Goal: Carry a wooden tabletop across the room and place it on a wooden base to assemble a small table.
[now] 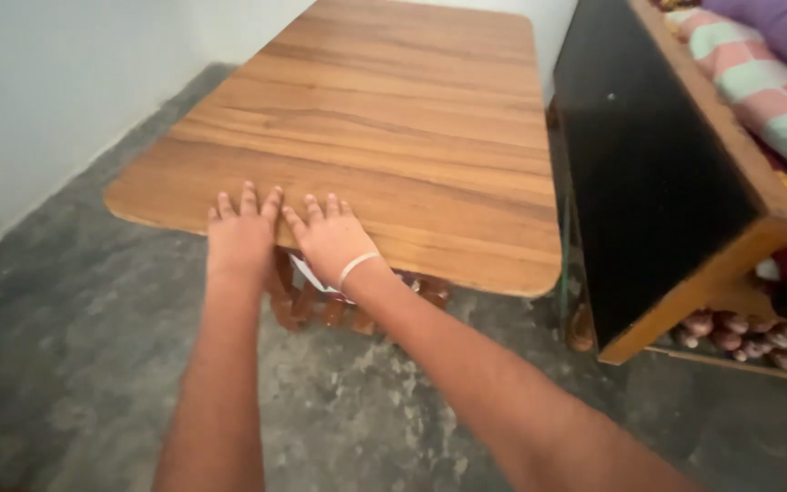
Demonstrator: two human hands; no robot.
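A low wooden table [393,109] with a grained brown top fills the upper middle of the head view. My left hand [241,232] lies flat on its near edge, fingers spread and pointing away from me. Right beside it, my right hand [330,237] rests palm down on the same edge, with a pale band [357,267] around the wrist. The two hands almost touch. Neither holds anything. Turned wooden legs [302,305] of the table show below the hands.
A black board with a wooden rim [658,182] stands close to the table's right side, beside a bed with striped and purple bedding [758,82]. A pale wall [38,100] runs along the left. The floor [75,364] is rough grey concrete.
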